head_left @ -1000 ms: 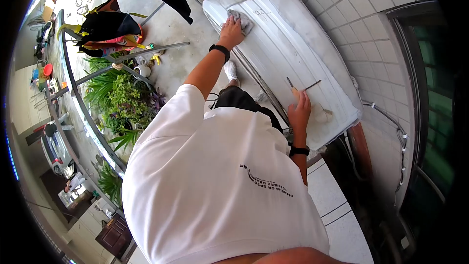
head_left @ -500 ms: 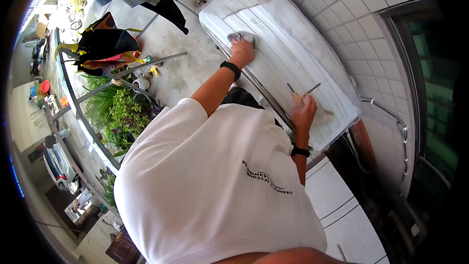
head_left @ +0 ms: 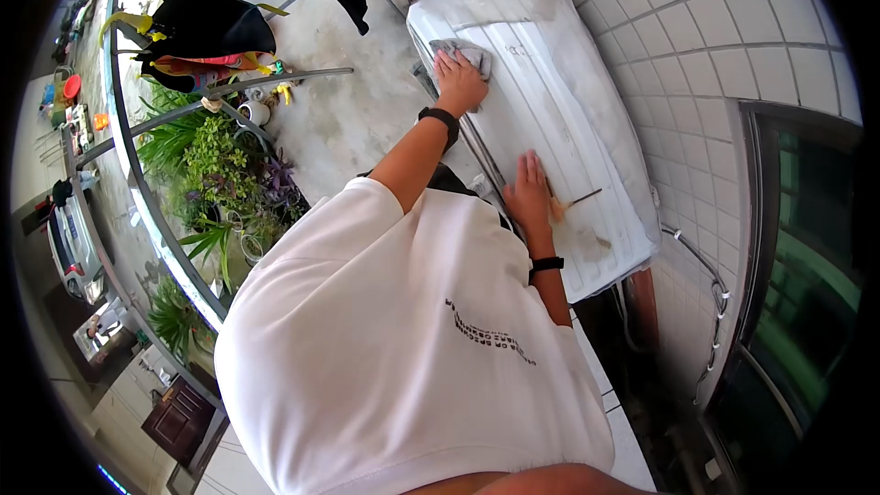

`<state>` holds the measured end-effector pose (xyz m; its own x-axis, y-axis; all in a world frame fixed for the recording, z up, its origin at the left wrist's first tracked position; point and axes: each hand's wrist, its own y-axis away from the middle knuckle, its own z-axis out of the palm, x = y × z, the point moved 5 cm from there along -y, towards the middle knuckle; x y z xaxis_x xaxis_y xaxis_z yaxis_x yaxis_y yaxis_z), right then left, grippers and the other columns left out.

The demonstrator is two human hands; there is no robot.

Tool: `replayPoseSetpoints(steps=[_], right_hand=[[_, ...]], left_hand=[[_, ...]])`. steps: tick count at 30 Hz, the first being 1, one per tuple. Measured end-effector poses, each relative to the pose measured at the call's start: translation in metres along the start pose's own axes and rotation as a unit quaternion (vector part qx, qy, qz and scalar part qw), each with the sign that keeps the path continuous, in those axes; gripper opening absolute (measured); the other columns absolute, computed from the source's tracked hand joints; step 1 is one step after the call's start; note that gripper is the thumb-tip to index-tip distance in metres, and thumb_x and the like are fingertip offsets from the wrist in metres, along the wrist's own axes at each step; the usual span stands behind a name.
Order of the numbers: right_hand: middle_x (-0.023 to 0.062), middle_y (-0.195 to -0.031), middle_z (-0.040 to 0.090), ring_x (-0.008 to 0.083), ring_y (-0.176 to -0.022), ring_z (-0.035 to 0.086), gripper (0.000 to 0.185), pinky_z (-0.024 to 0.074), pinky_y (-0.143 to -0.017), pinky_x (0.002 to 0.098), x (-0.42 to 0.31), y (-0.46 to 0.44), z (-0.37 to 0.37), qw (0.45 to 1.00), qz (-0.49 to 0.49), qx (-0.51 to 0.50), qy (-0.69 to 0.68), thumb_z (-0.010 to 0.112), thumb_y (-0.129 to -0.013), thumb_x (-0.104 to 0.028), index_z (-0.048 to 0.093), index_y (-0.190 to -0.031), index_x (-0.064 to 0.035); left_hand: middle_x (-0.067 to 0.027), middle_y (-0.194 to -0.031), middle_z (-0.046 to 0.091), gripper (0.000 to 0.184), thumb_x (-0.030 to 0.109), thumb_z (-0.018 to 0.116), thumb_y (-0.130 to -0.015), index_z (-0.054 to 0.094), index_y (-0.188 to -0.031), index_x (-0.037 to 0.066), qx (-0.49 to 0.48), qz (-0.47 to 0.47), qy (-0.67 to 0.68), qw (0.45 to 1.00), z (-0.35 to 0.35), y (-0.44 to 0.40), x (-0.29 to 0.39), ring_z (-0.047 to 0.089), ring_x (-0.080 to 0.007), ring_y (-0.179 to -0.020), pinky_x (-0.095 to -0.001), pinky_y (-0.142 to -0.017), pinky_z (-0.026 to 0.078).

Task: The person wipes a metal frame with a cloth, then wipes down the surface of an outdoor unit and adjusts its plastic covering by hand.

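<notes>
My left hand [head_left: 458,82] lies over a crumpled grey cloth [head_left: 477,57], fingers stretched across it, holding it against the white ribbed surface [head_left: 536,82]. Nearer my body, my right hand [head_left: 528,194] rests flat and open on the same surface with nothing in it. Right beside its fingers lie thin sticks with dark shafts and light, wood-coloured ends [head_left: 556,209]; their exact kind is too small to tell. A brownish smudge [head_left: 602,243] marks the surface close by.
A tiled wall [head_left: 697,64] and a dark-framed window [head_left: 779,247] stand on the right, with cables [head_left: 715,289] along the wall. A metal rack [head_left: 284,81] carries a black bag [head_left: 206,32] on the left. Below it grow potted plants [head_left: 220,174].
My right hand has let go of the sticks and now lies flat beside them, shifted left. The left hand's fingers have stretched out over the cloth. The whole view has turned slightly.
</notes>
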<state>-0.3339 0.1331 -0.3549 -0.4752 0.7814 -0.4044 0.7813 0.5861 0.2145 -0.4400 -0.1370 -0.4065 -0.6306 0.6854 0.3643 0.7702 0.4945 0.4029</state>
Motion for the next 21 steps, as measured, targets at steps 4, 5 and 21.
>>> replayPoseSetpoints(steps=[4, 5, 21], right_hand=[[0.0262, -0.161, 0.030, 0.0404, -0.149, 0.031, 0.070, 0.0295, -0.122, 0.0454, 0.001, -0.011, 0.006, 0.996, 0.052, -0.066, -0.028, 0.061, -0.089, -0.019, 0.037, -0.149, 0.0084], [0.0262, -0.162, 0.029, 0.0402, -0.149, 0.031, 0.071, 0.0297, -0.122, 0.0447, 0.001, -0.011, 0.006, 0.994, 0.067, -0.076, -0.037, 0.061, -0.089, -0.020, 0.036, -0.149, 0.0086], [0.0269, -0.165, 0.019, 0.0396, -0.153, 0.023, 0.087, 0.0277, -0.123, 0.0428, 0.009, -0.018, 0.005, 0.984, 0.076, -0.153, -0.058, 0.067, -0.092, -0.038, 0.026, -0.154, 0.0089]], left_hand=[[-0.0475, -0.157, 0.009, 0.097, 0.035, 0.059, -0.084, 0.015, -0.155, -0.015, 0.025, -0.018, 0.018, 0.999, -0.027, -0.044, -0.025, 0.008, -0.0568, -0.151, -0.0549, -0.125, 0.004], [-0.0481, -0.157, 0.009, 0.097, 0.035, 0.058, -0.084, 0.014, -0.155, -0.015, 0.028, -0.025, 0.026, 0.999, -0.032, -0.054, -0.030, 0.008, -0.0571, -0.151, -0.0551, -0.125, 0.005], [-0.0383, -0.150, 0.041, 0.090, 0.038, 0.057, -0.088, 0.024, -0.152, -0.017, -0.055, 0.058, -0.028, 0.996, -0.087, -0.149, -0.095, 0.039, -0.0469, -0.143, -0.0466, -0.119, 0.032]])
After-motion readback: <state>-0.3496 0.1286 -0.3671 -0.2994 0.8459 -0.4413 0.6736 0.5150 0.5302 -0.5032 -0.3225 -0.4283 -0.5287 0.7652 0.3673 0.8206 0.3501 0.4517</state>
